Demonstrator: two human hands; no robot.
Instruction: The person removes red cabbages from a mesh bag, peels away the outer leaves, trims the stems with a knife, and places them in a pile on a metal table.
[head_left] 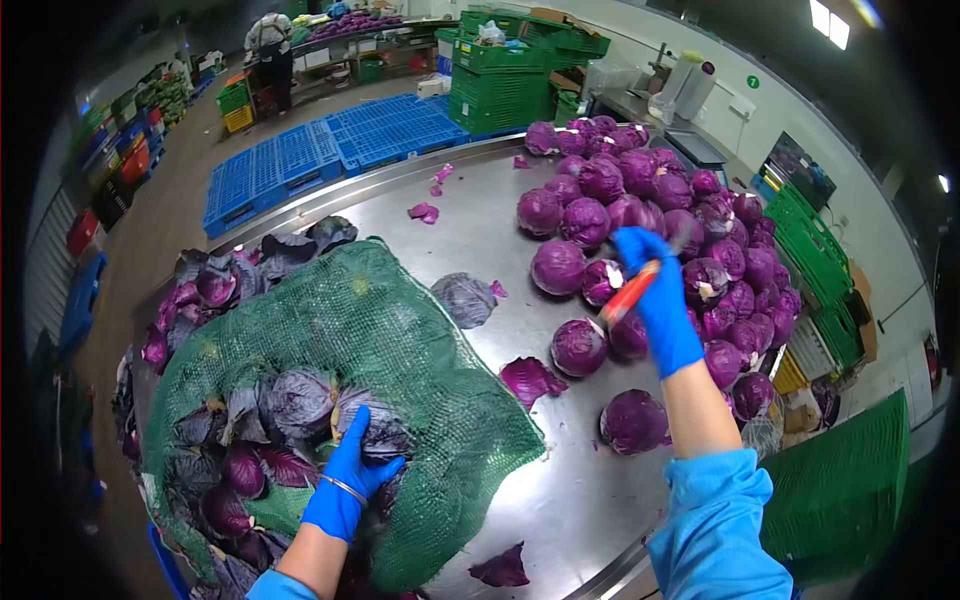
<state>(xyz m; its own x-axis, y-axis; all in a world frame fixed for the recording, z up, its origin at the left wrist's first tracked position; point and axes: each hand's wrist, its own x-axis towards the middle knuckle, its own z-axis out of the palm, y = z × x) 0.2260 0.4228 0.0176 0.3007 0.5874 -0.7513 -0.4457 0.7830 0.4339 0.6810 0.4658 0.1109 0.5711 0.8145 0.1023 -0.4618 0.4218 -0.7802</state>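
My left hand [353, 473], in a blue glove, rests with thumb and fingers apart against a dull, leafy cabbage [372, 425] on a green mesh bag [390, 310]. More untrimmed cabbages [298, 402] lie around it on the mesh. Over the right side of the metal table, my right hand [652, 280], also gloved in blue, is closed round a knife with an orange-red handle [630, 293]; its blade is blurred or hard to make out. Close by are a glossy purple cabbage [602, 282] and another one [578, 347]. A large pile of peeled cabbages [640, 170] extends behind the right hand.
Loose leaves [532, 381] lie on the metal table [545, 490], with a heap of dark leaves [220, 280] at its left. Beyond its far edge are blue pallets [270, 175] and stacked green crates [497, 85]. A person [270, 55] stands in the far background.
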